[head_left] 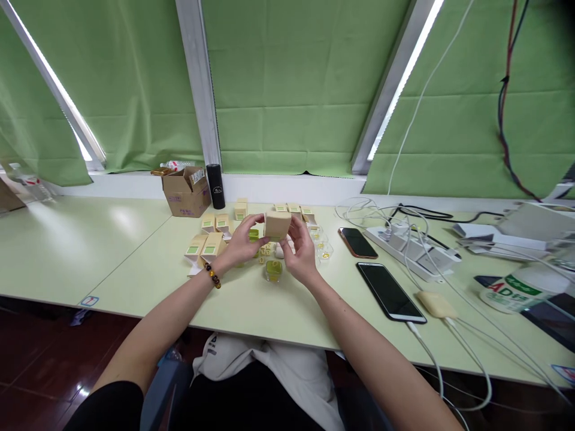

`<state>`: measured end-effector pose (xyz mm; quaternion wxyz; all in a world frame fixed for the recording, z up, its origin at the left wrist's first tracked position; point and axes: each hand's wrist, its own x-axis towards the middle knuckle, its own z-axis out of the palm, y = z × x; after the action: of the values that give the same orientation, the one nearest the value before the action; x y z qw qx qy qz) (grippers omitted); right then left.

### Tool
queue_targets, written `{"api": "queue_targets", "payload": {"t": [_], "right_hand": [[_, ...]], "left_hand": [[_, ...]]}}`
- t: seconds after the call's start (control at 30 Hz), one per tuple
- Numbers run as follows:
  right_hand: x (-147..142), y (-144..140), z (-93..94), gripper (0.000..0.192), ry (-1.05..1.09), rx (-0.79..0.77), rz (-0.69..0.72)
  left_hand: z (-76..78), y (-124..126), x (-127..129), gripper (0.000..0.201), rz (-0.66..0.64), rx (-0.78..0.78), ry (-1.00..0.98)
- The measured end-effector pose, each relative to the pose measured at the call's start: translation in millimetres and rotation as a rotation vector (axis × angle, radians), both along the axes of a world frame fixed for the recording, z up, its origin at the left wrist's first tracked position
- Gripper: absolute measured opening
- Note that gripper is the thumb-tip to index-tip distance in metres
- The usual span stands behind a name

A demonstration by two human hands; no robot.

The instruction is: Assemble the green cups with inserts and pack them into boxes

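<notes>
Between my two hands, a small tan cardboard box (277, 225) is held up above the table. My left hand (245, 240) grips its left side, with a beaded bracelet on the wrist. On the right side, my right hand (300, 250) has its fingers closed on the same box. Just below sits a small clear jar with green contents (273, 270). Small yellowish pieces (265, 252) lie partly hidden behind my hands. Clear containers with yellow centres (324, 251) stand beside my right hand. Several tan boxes with green labels (212, 244) stand left of my left hand.
A brown carton (186, 193) and a black cylinder (215, 187) stand at the back. Rightward are two phones (390, 292) (357, 242), a power strip (408, 251) with tangled cables, a tan power bank (436, 304) and a white bottle (512, 291). The table edge (269, 340) is near my lap.
</notes>
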<state>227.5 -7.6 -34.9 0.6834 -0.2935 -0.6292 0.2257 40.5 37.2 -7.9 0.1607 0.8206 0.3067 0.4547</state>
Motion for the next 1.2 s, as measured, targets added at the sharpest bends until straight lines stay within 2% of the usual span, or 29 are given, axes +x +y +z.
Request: {"api": "queue_targets", "payload": {"t": [0.17,0.3,0.43,0.5,0.77,0.9,1.03,1.2], "right_hand": [[8.4,-0.1,-4.4,0.040,-0.250,0.228,-0.195],[12.9,8.7,-13.0,0.027,-0.359,0.415,-0.316],[12.4,14.5,-15.5,0.035,-0.473,0.659,-0.440],[11.7,13.9,-14.1,0.040,-0.507,0.695,-0.443],[10.5,6.6,-9.6,0.037,-0.475,0.633,-0.367],[8.5,1.2,-5.7,0.040,-0.459,0.587,-0.253],[4.6,-4.4,-5.3,0.050,-0.345,0.378,-0.114],[-2.4,-4.0,-6.9,0.046,-0.088,0.105,-0.044]], "left_hand": [[-13.5,-2.9,-12.4,0.037,0.050,0.367,0.070],[-29.0,0.7,-21.7,0.036,0.137,0.659,0.086],[-32.5,3.7,-22.8,0.043,0.207,0.892,0.031],[-29.9,2.3,-21.4,0.043,0.198,0.931,0.018],[-27.1,-4.2,-18.1,0.043,0.091,0.892,-0.024],[-26.5,-4.5,-18.3,0.050,0.032,0.841,-0.037],[-26.7,-5.5,-16.5,0.059,-0.057,0.617,-0.050],[-33.7,-6.1,-8.4,0.067,-0.112,0.299,-0.211]]}}
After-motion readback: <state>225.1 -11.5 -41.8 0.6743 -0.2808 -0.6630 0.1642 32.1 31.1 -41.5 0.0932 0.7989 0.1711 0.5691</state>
